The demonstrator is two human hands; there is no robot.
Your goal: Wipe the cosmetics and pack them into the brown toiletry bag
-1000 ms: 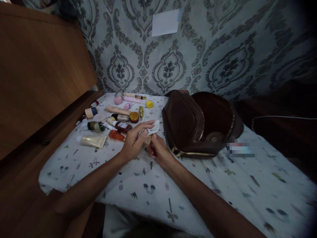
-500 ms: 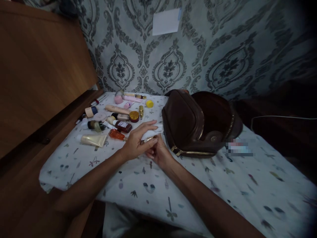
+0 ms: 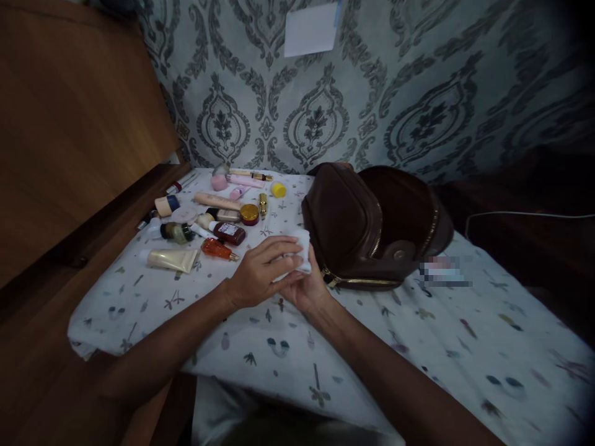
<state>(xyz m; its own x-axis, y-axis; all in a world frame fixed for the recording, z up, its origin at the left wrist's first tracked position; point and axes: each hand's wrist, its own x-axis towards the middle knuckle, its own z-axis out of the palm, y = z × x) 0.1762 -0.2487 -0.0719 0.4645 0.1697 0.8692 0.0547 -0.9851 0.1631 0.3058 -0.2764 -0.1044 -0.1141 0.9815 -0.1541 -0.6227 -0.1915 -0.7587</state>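
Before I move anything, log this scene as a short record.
Left hand: fingers on cloth
Right hand: against cloth, fingers partly hidden
Under cloth: cannot tell
Bag: brown, unzipped, right of both hands
Tube: cream, lying left of hands
Orange bottle: lying between tube and left hand
Paper: on wall

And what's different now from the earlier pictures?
The left hand moved a little right, closing over the white cloth against the right hand. The small gold thing they held can't be seen now; it may be under the cloth. The brown bag and orange bottle stayed put.
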